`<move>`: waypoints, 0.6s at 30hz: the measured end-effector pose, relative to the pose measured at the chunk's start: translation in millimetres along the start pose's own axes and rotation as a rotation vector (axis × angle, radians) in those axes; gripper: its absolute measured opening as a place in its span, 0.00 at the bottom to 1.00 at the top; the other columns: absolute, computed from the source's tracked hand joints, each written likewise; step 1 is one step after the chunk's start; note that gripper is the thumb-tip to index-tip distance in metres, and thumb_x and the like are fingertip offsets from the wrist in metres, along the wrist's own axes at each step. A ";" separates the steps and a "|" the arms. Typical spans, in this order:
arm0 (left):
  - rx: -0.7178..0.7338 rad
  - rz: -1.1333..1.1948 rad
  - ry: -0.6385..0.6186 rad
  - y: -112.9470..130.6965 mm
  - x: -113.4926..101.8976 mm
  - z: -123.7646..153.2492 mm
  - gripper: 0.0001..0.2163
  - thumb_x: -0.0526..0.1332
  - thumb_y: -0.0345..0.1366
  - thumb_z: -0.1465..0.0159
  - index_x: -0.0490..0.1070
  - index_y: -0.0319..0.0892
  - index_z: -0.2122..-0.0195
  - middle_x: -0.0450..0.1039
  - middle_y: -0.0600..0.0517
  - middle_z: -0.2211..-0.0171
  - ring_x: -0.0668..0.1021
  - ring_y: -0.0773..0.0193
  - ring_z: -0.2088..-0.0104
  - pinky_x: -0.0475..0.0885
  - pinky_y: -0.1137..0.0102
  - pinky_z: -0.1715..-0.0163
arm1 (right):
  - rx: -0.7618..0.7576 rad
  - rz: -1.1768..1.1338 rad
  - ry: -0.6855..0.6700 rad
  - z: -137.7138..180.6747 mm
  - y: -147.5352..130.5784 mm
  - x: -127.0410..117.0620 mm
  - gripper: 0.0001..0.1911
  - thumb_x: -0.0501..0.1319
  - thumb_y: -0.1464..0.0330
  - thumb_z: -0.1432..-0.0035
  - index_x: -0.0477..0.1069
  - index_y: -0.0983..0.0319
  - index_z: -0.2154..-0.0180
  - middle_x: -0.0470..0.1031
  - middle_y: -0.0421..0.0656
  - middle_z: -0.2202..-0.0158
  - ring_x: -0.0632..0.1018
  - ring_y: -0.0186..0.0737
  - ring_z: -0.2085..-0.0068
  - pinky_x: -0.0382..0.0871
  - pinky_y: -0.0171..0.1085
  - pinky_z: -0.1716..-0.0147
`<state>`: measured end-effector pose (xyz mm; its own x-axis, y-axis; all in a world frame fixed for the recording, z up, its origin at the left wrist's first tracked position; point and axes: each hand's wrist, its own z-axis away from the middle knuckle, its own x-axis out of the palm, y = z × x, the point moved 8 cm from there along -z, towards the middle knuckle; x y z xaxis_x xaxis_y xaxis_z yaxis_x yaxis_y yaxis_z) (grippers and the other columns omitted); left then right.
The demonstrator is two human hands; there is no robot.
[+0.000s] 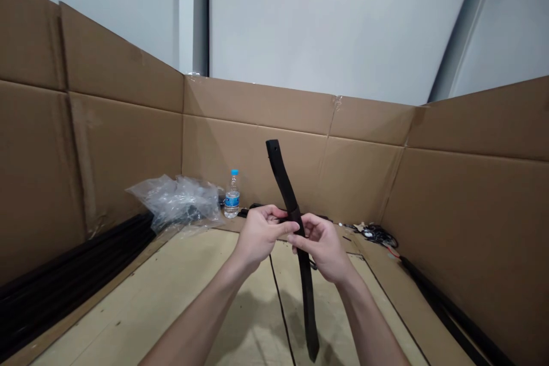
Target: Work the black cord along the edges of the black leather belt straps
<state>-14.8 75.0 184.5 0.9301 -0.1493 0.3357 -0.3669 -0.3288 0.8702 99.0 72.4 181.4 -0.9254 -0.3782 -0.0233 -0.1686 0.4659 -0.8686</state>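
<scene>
In the head view, the left hand (262,235) and right hand (325,247) pinch a black strip (305,269) between thumbs and fingers near its middle. The strip slants above the pale board (184,291). On the far left, a bottle (232,197) stands beside crumpled clear plastic (184,201); black cables (380,235) lie far right.

Black strip (283,180), brown cardboard walls (128,86), pale yellow board (184,286), blue bottle cap (234,172)

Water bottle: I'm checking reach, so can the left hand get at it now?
Probably not immediately: the left hand is pinching the black strip, though nothing visible blocks the front of the water bottle.
</scene>
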 end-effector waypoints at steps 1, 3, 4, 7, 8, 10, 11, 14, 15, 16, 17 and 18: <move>-0.008 0.007 -0.008 -1.7 0.7 -0.4 0.17 0.75 0.33 0.63 0.68 0.36 0.78 0.71 0.57 0.84 0.70 0.73 0.83 0.64 0.78 0.84 | 0.000 -0.003 0.003 0.4 -1.1 0.4 0.12 0.71 0.68 0.55 0.71 0.63 0.69 0.73 0.37 0.73 0.72 0.30 0.75 0.71 0.31 0.76; -0.028 0.041 -0.046 -5.2 4.2 -0.5 0.18 0.75 0.35 0.62 0.68 0.37 0.76 0.71 0.56 0.84 0.70 0.72 0.85 0.65 0.77 0.84 | 0.015 -0.033 -0.003 1.5 -1.0 1.6 0.15 0.71 0.67 0.55 0.66 0.62 0.71 0.73 0.36 0.74 0.74 0.31 0.75 0.73 0.32 0.76; -0.039 0.060 -0.075 -6.7 6.7 -0.2 0.18 0.75 0.36 0.61 0.68 0.37 0.75 0.71 0.56 0.84 0.70 0.71 0.86 0.65 0.76 0.85 | 0.028 -0.051 -0.011 2.1 -0.2 2.4 0.16 0.71 0.66 0.54 0.63 0.61 0.71 0.73 0.36 0.74 0.75 0.32 0.76 0.73 0.33 0.76; -0.053 0.077 -0.149 -8.6 12.6 0.8 0.17 0.74 0.38 0.58 0.70 0.36 0.72 0.71 0.56 0.85 0.70 0.70 0.87 0.64 0.75 0.84 | 0.044 -0.078 -0.032 3.6 1.3 4.1 0.19 0.69 0.65 0.50 0.57 0.59 0.70 0.75 0.36 0.77 0.75 0.32 0.79 0.69 0.31 0.79; -0.047 0.072 -0.166 -8.2 13.6 0.9 0.16 0.73 0.38 0.57 0.72 0.35 0.71 0.71 0.55 0.85 0.71 0.69 0.86 0.65 0.75 0.84 | 0.035 -0.080 -0.036 3.9 0.7 4.4 0.19 0.68 0.64 0.49 0.56 0.59 0.70 0.76 0.37 0.77 0.73 0.30 0.81 0.66 0.29 0.81; -0.032 0.049 -0.190 -6.8 14.7 0.8 0.14 0.72 0.38 0.53 0.73 0.34 0.71 0.71 0.54 0.84 0.72 0.69 0.83 0.64 0.75 0.82 | 0.003 -0.097 -0.030 3.9 -1.5 4.2 0.18 0.67 0.63 0.47 0.56 0.59 0.70 0.76 0.37 0.77 0.70 0.27 0.82 0.61 0.27 0.82; -0.027 0.033 -0.197 -6.3 14.9 0.6 0.13 0.71 0.38 0.52 0.74 0.34 0.72 0.72 0.53 0.84 0.72 0.69 0.83 0.64 0.76 0.81 | -0.005 -0.114 -0.026 3.7 -1.9 4.2 0.18 0.65 0.61 0.45 0.56 0.60 0.70 0.75 0.37 0.77 0.68 0.26 0.83 0.60 0.26 0.83; -0.036 -0.005 -0.208 -6.3 15.7 0.7 0.12 0.69 0.40 0.50 0.72 0.36 0.75 0.72 0.53 0.84 0.70 0.71 0.85 0.63 0.75 0.82 | 0.025 -0.179 0.015 2.2 3.3 3.1 0.18 0.61 0.57 0.42 0.58 0.61 0.72 0.71 0.35 0.80 0.66 0.24 0.84 0.56 0.26 0.84; -0.044 -0.012 -0.210 -6.7 16.2 0.9 0.12 0.69 0.40 0.50 0.72 0.36 0.76 0.72 0.53 0.85 0.69 0.71 0.86 0.63 0.75 0.83 | 0.045 -0.196 0.036 1.6 6.3 2.5 0.18 0.60 0.56 0.42 0.58 0.61 0.73 0.70 0.35 0.81 0.65 0.24 0.85 0.55 0.26 0.85; -0.053 -0.015 -0.214 -7.2 16.9 1.4 0.12 0.69 0.40 0.50 0.71 0.36 0.76 0.72 0.53 0.85 0.68 0.72 0.87 0.63 0.74 0.83 | 0.062 -0.207 0.059 1.2 9.2 1.6 0.19 0.60 0.56 0.42 0.58 0.61 0.74 0.69 0.34 0.82 0.64 0.24 0.85 0.54 0.26 0.86; -0.058 -0.017 -0.217 -7.4 17.7 1.8 0.12 0.69 0.41 0.50 0.70 0.37 0.77 0.72 0.53 0.85 0.67 0.72 0.88 0.63 0.74 0.83 | 0.074 -0.212 0.084 0.8 11.6 0.6 0.19 0.61 0.55 0.43 0.58 0.61 0.74 0.68 0.34 0.82 0.64 0.24 0.86 0.53 0.25 0.86; -0.058 -0.018 -0.214 -7.3 18.2 2.2 0.13 0.69 0.41 0.50 0.70 0.37 0.77 0.72 0.53 0.85 0.67 0.71 0.87 0.63 0.74 0.83 | 0.083 -0.212 0.104 0.5 13.3 -0.3 0.20 0.62 0.55 0.44 0.58 0.61 0.75 0.68 0.34 0.83 0.63 0.24 0.86 0.52 0.25 0.87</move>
<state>4.8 72.6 183.4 0.9089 -0.3406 0.2408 -0.3426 -0.2800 0.8968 97.2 78.3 169.6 -0.9031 -0.3738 0.2114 -0.3382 0.3157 -0.8865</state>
